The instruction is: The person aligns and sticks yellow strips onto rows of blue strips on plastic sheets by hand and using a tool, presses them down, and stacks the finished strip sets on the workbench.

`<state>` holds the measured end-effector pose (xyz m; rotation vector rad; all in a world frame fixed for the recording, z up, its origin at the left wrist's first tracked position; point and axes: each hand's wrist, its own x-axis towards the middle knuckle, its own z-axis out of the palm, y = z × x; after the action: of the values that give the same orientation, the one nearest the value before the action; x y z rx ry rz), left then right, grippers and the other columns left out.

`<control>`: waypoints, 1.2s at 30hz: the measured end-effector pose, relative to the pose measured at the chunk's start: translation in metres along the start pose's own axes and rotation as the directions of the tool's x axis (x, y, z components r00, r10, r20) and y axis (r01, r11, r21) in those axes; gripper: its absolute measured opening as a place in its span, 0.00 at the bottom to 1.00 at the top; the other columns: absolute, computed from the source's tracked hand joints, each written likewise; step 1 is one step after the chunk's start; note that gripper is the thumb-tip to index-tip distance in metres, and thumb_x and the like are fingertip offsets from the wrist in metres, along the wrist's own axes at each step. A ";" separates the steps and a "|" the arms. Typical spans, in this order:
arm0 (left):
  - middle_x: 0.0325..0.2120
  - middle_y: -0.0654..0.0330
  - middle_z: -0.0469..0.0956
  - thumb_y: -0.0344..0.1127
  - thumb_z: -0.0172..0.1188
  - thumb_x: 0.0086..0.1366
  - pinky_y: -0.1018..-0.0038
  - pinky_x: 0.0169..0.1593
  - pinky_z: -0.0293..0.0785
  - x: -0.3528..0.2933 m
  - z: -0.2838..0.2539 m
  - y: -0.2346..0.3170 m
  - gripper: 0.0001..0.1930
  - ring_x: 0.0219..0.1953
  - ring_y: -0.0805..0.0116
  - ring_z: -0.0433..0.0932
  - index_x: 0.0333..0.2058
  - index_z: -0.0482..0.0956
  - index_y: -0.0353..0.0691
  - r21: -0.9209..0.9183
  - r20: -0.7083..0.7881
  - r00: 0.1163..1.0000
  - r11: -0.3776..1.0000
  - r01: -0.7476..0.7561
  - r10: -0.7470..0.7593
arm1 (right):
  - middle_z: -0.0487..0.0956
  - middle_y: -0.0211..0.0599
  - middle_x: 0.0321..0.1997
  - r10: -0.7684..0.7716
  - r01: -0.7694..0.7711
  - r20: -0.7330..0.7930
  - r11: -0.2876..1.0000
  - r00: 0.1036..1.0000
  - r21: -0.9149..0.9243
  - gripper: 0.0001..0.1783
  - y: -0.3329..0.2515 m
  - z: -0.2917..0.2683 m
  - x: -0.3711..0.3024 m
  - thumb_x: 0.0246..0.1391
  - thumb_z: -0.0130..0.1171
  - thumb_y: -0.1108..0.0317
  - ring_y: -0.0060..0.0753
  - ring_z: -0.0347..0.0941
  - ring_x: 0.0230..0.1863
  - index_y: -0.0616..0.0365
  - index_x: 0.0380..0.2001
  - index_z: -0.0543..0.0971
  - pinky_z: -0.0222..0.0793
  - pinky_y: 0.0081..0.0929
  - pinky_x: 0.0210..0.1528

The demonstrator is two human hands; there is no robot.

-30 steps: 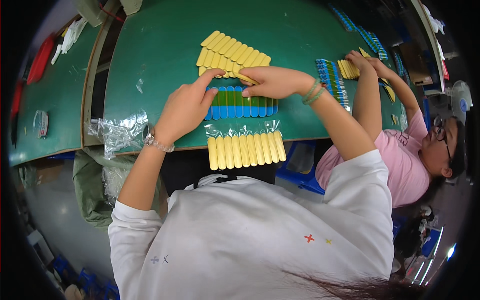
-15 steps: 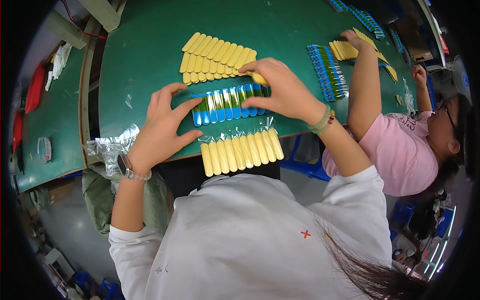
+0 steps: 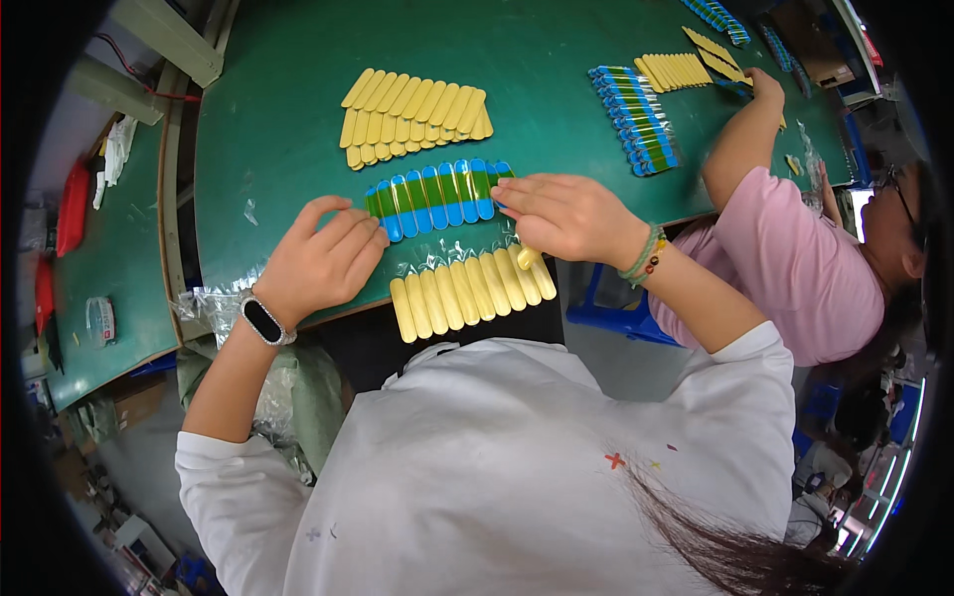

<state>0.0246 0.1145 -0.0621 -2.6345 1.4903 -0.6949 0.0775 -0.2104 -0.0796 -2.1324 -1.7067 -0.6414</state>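
A row of flat, round-ended blue-and-green strips (image 3: 429, 204) in shiny clear film lies crosswise on the green table. My left hand (image 3: 328, 256) is closed at its left end, fingers curled, the grip partly hidden. At the right end, my right hand (image 3: 576, 219) pinches the strips with its fingertips. The end of a yellow stick (image 3: 526, 257) pokes out beneath my right hand. Just nearer to me, a row of yellow sticks (image 3: 467, 293) in clear film overhangs the table's front edge. Beyond the strips lies a fanned, layered pile of yellow sticks (image 3: 417, 109).
To the right, a person in a pink top (image 3: 785, 268) reaches over more yellow sticks (image 3: 676, 72) and a stack of blue-and-green strips (image 3: 634, 119). Crumpled clear film (image 3: 214, 303) lies at the table's front left corner. A blue stool (image 3: 616, 313) stands below the edge.
My right hand has come down from the yellow pile to the strips' right end, bringing the yellow stick. My left hand's spread fingers have closed at the left end.
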 end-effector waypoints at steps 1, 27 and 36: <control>0.33 0.62 0.81 0.31 0.64 0.56 0.61 0.53 0.72 0.001 0.000 0.000 0.06 0.40 0.68 0.80 0.34 0.79 0.39 0.001 0.001 1.000 1.000 0.027 -0.027 | 0.82 0.50 0.44 -0.027 0.027 -0.009 0.999 1.000 -0.020 0.08 0.000 -0.002 0.001 0.50 0.59 0.73 0.48 0.82 0.45 0.62 0.26 0.69 0.81 0.40 0.46; 0.29 0.63 0.75 0.41 0.59 0.69 0.76 0.37 0.68 0.077 0.011 -0.046 0.14 0.30 0.76 0.69 0.43 0.79 0.35 -0.487 0.774 0.595 0.395 0.779 -0.218 | 0.73 0.28 0.29 0.178 -0.736 0.785 0.514 0.593 0.440 0.15 0.066 0.030 0.088 0.56 0.64 0.59 0.21 0.67 0.33 0.58 0.34 0.71 0.66 0.25 0.38; 0.29 0.62 0.78 0.41 0.57 0.69 0.74 0.38 0.70 0.063 0.044 -0.053 0.16 0.31 0.74 0.73 0.45 0.79 0.32 -0.578 0.746 0.626 0.246 0.778 -0.229 | 0.76 0.26 0.37 0.049 -0.833 0.839 0.164 0.542 0.528 0.14 0.072 0.045 0.088 0.57 0.63 0.68 0.18 0.69 0.41 0.62 0.43 0.75 0.68 0.23 0.45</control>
<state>0.1129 0.0832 -0.0659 -3.6092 0.7459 1.2606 0.1691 -0.1310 -0.0687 -1.7463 -0.8799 1.2672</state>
